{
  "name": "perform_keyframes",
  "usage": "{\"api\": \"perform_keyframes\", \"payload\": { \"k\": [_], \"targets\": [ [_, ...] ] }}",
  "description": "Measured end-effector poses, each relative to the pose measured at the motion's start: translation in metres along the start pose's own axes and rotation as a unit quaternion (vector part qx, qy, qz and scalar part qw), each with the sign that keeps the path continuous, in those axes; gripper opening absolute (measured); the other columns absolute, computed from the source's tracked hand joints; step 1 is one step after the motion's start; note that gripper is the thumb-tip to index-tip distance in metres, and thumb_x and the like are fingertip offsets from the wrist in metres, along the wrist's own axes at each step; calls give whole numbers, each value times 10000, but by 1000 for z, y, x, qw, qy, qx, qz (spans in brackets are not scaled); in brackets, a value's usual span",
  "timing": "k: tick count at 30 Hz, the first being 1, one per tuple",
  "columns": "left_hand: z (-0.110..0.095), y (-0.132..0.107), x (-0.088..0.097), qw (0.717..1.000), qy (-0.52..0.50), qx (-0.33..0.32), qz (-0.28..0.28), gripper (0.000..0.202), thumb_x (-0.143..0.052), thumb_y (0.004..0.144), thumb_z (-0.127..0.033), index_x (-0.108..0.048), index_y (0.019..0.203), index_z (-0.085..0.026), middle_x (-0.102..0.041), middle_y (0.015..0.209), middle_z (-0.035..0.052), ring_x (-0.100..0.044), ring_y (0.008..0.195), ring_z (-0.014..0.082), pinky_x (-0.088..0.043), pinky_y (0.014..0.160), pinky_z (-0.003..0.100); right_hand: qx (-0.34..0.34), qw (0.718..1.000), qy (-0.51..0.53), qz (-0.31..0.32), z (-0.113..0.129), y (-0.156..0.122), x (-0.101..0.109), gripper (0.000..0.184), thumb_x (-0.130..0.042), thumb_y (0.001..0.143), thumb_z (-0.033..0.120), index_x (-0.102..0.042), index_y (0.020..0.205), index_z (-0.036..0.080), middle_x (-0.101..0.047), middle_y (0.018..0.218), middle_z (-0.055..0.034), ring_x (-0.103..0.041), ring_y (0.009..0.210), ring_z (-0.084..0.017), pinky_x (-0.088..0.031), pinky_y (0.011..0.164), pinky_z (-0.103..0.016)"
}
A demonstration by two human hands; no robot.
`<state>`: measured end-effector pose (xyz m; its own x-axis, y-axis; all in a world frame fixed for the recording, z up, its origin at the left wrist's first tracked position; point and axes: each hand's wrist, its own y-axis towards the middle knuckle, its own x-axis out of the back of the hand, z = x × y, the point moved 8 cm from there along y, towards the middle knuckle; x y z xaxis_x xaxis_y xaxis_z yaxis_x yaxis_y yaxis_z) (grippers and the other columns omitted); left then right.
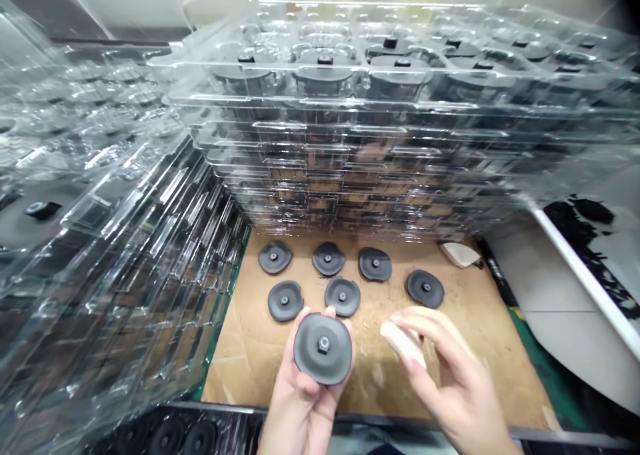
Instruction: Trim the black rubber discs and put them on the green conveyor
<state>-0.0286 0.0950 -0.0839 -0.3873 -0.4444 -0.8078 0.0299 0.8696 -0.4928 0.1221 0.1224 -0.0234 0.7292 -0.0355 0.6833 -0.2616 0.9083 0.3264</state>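
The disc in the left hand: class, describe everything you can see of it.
The disc is dark grey, matte and rubbery-looking, rounded with slightly squared edges, with a small metal nut at its centre. The left hand holds it by the rim, face up toward the camera, above the brown board. Only the fingers touch it.

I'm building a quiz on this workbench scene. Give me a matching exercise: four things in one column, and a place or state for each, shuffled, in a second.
Things:
1. Left hand
2. Right hand
3. Six loose dark discs
4. Stack of clear trays

Places or states:
A. Lying on the brown cardboard mat
B. Holds a pale block in its fingers
C. Rises behind the mat, dark discs in its top tray
D. Holds a dark disc with a centre nut

Pairs: 1-D, 2-B, 3-A, 4-C
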Motion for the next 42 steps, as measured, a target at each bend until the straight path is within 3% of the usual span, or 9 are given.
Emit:
{"api": "perform_keyframes", "payload": {
  "k": [3, 6, 18, 20, 25, 28, 32, 37, 42],
  "targets": [
    [1, -5, -8, 1000, 19, -22, -12, 565, -822, 428, -289, -700, 977, -341, -733, 1055, -34, -655, 1019, 243, -554, 852, 288, 34, 999, 27, -1, 37, 8, 3, 272, -566, 834, 186, -631, 1092, 240, -562, 1019, -77, -612, 866, -164, -541, 718, -240],
    [3, -12, -10, 998, 51, -25, -37, 583, -835, 408, -288, -706, 973, -343, -727, 1074, -15, -646, 1036, 249, -556, 834, 263, 76, 997, 14, 16, 52, 6, 0, 299, -595, 818, 187, -656, 1103, 252, -570, 985, -73, -616, 767, -138, -547, 644, -209],
    [3, -23, -19, 996, 68, -44, -36, 447, -803, 530, -282, -711, 961, -352, -740, 1037, -35, -676, 973, 204, -545, 824, 216, 63, 998, -20, -6, 47, -2, 11, 276, -631, 797, 184, -679, 1051, 280, -608, 936, -54, -633, 748, -143, -565, 619, -190],
    [5, -23, -18, 996, 75, -26, -34, 428, -798, 542, -269, -714, 951, -362, -741, 1032, -37, -675, 977, 216, -547, 838, 243, 66, 998, -16, -8, 48, -1, 11, 227, -635, 799, 196, -694, 1001, 281, -619, 890, -43, -628, 702, -131, -556, 580, -174],
    [9, -26, -21, 997, 66, 33, 9, 384, -756, 614, -264, -704, 977, -376, -730, 1069, -30, -662, 1004, 176, -525, 831, 195, 96, 995, -4, 5, 46, 3, 19, 304, -559, 835, 160, -651, 1106, 262, -558, 1052, -86, -609, 892, -171, -557, 716, -251],
    [12, -30, -27, 994, 69, 74, 40, 433, -751, 604, -309, -687, 1029, -361, -718, 1100, 1, -647, 1038, 215, -517, 884, 254, 114, 993, -4, 33, 48, 5, 24, 351, -582, 820, 138, -633, 1136, 281, -554, 1034, -71, -596, 853, -146, -548, 696, -224],
    [19, -33, -29, 988, 68, 132, 35, 346, -735, 648, -238, -710, 966, -371, -739, 1042, 4, -696, 908, 205, -552, 803, 271, 120, 991, 34, 38, 51, 13, 32, 277, -536, 854, 152, -664, 1081, 243, -547, 1052, -86, -570, 907, -168, -539, 727, -273],
    [20, -39, -27, 985, 90, 144, 18, 515, -789, 528, -346, -698, 1032, -294, -715, 1102, 62, -634, 1057, 253, -515, 884, 297, 116, 989, 70, 67, 52, 7, 34, 324, -528, 831, 91, -661, 1098, 218, -539, 1082, -96, -575, 882, -152, -537, 720, -248],
    [18, -42, -29, 983, 132, 130, -1, 512, -806, 523, -353, -694, 1021, -319, -705, 1095, 23, -666, 940, 198, -529, 823, 276, 106, 992, 63, 23, 53, 7, 41, 274, -529, 843, 109, -686, 1048, 201, -526, 1067, -93, -554, 949, -170, -524, 771, -269]
  ]
}}
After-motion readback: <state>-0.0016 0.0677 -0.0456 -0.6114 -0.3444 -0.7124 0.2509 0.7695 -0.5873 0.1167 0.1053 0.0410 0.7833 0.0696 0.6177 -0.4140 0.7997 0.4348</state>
